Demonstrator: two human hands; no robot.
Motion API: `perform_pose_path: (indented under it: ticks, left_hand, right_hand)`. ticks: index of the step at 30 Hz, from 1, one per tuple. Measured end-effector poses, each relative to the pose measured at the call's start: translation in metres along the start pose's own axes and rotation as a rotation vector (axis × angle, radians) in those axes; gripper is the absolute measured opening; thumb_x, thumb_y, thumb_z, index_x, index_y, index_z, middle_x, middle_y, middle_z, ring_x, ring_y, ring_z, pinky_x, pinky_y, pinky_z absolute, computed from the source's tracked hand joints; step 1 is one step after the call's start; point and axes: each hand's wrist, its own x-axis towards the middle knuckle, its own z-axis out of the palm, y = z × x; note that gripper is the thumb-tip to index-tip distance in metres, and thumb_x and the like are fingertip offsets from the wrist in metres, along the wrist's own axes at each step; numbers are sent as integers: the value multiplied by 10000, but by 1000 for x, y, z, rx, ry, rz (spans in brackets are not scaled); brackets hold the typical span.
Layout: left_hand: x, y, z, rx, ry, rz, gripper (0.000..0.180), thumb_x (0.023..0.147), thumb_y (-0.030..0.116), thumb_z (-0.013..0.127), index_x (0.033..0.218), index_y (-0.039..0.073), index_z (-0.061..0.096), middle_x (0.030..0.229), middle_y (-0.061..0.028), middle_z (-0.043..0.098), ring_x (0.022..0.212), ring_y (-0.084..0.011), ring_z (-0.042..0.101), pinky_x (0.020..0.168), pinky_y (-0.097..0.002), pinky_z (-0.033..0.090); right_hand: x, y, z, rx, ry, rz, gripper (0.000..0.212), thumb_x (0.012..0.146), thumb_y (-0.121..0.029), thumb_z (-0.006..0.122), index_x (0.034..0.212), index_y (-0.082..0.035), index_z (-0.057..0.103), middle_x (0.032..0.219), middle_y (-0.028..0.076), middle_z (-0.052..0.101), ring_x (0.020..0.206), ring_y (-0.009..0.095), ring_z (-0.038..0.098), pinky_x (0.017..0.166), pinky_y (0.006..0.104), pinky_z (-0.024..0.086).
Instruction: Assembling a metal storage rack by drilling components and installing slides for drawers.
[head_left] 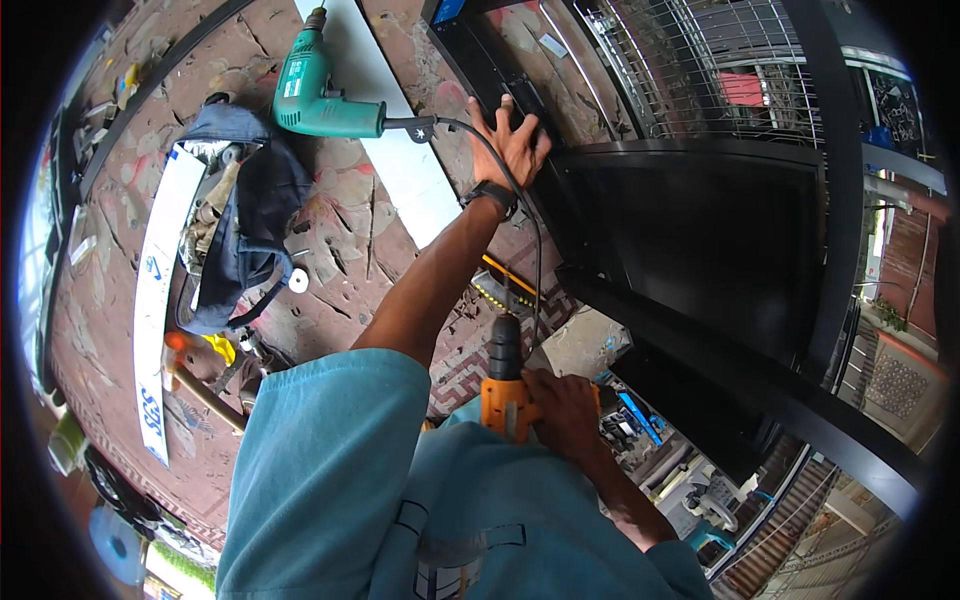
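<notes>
Right hand (567,410) closed on the orange-and-black power drill (508,405); left hand (513,150) spread on the black metal frame (690,225).
The orange-and-black power drill is positioned in front of the torso, over the patterned border at the near edge of the worn reddish-brown floral surface (340,225), with chuck and bit directed away from the body. The left hand is palm down, fingers wide apart, on the frame's left rail, toward the right edge of the surface. A teal pistol-shaped corded drill (325,112) lies toward the far edge, partly across a long white flat panel (410,185); its black cable (538,255) passes over the left hand's wrist area. A dark blue fabric bag (235,270) lies toward the left edge, beside a narrow white strip (150,310).
</notes>
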Motion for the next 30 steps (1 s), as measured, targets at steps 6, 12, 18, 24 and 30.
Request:
perform_pose_path:
  ticks: [6, 12, 18, 24, 30]
  left_hand:
    - [-2, -1, 0, 15, -2, -4, 329, 817, 367, 598, 1097, 195, 608, 1337, -209, 446, 1270, -583, 231, 1028, -650, 240]
    - [1, 5, -12, 1, -14, -55, 332, 802, 356, 619, 1090, 192, 607, 1348, -198, 431, 1271, -593, 224, 970, -656, 329]
    - [-3, 5, -17, -39, -77, -77, 391, 819, 374, 605, 1169, 201, 579, 1384, -180, 395, 1297, -570, 200, 954, -644, 297]
    - [-2, 4, -18, -79, -104, -111, 413, 803, 376, 628, 1181, 214, 591, 1399, -171, 389, 1327, -555, 155, 903, -646, 318]
    - [1, 5, -17, -50, -103, -108, 316, 775, 349, 670, 1062, 229, 615, 1349, -133, 437, 1295, -582, 199, 816, -573, 388]
  right_hand:
    - [-13, -10, -35, 215, 82, 226, 579, 729, -63, 689, 1271, -29, 486, 1036, 130, 606, 885, 289, 590, 759, 398, 479]
    - [15, -14, -78, 1314, 172, 746, 573, 777, -163, 706, 1277, -16, 468, 1136, 108, 570, 984, 219, 598, 846, 328, 479]
    - [83, -19, -126, 872, 194, 488, 507, 780, -51, 541, 1274, 4, 443, 1207, 121, 538, 930, 157, 578, 825, 297, 458]
    - [144, -14, -138, 842, 273, 702, 475, 779, -35, 540, 1244, 21, 461, 1161, 133, 568, 877, 165, 592, 811, 311, 466]
    - [168, -7, -132, 790, 426, 619, 470, 778, -10, 539, 1241, 32, 465, 1135, 159, 577, 818, 177, 602, 729, 295, 492]
